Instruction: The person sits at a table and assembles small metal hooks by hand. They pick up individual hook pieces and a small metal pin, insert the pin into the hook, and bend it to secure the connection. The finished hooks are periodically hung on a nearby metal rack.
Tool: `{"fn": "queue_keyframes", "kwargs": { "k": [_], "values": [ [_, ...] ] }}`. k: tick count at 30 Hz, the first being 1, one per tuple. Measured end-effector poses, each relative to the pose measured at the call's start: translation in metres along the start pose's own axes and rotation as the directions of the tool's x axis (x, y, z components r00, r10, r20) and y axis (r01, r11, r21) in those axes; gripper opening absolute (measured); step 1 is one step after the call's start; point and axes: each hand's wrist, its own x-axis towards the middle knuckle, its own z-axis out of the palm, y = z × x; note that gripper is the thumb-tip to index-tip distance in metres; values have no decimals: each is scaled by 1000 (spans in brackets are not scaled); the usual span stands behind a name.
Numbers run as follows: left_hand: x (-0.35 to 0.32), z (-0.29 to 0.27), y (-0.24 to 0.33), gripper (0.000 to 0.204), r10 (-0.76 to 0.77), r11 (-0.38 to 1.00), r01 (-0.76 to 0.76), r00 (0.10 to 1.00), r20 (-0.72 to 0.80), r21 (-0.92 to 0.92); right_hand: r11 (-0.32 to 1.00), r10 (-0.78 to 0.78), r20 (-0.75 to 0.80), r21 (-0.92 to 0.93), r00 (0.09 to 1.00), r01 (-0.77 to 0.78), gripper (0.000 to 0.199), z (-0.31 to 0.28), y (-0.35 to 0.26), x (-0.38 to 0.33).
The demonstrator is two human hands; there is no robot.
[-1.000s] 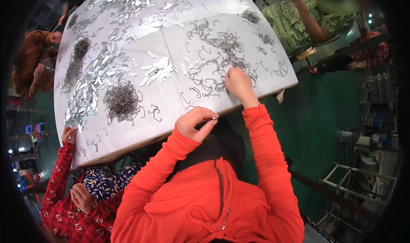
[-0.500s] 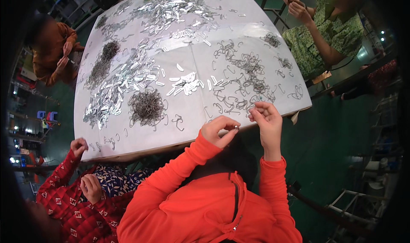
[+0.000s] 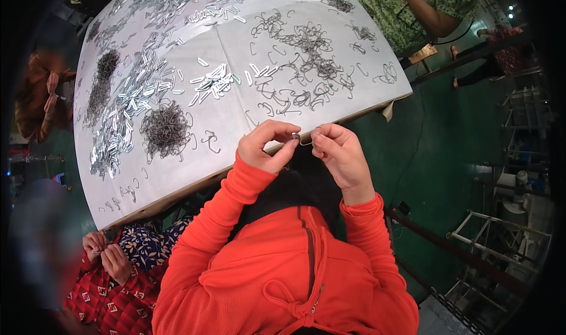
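My left hand (image 3: 266, 147) is closed, thumb and forefinger pinching a small metal piece (image 3: 296, 136) at the table's near edge. Most of that piece is hidden by the fingertips. Facing it, my right hand (image 3: 343, 158) pinches a bent wire hook (image 3: 305, 143), whose end meets the left fingertips. Whether the hook sits inside the metal piece or only touches it, I cannot tell. Beyond my hands, loose wire hooks (image 3: 321, 67) are scattered over the white table (image 3: 227, 123). A small heap of shiny flat metal strips (image 3: 213, 84) lies left of them.
A dense pile of dark wire hooks (image 3: 165, 129) and a long spread of metal strips (image 3: 121, 126) cover the table's left side. A co-worker in red patterned sleeves (image 3: 127, 299) sits at my left, hands together. Another in green (image 3: 407, 17) is at the far right.
My right hand has come back from the scattered hooks to my left hand, now with a wire hook in its fingers. The view has shifted, and the left neighbour's hands have come together.
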Motion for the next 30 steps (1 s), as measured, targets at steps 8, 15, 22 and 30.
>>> {"fn": "queue_keyframes", "kwargs": {
  "k": [8,15,22,30],
  "values": [
    [0,-3,3,23,-9,998,3,996,92,63,997,37,64,61,997,-41,8,2,-1,3],
    [4,-2,5,29,62,997,-68,992,114,42,959,-196,46,-201,980,201,10,8,-6,3],
    [1,-5,-3,42,111,994,-108,988,107,-31,781,-426,121,-451,896,432,14,21,-12,-19],
    [-15,-21,-25,28,43,999,-42,990,133,-13,588,-631,172,-531,757,610,16,31,-36,-27]
  ]
}}
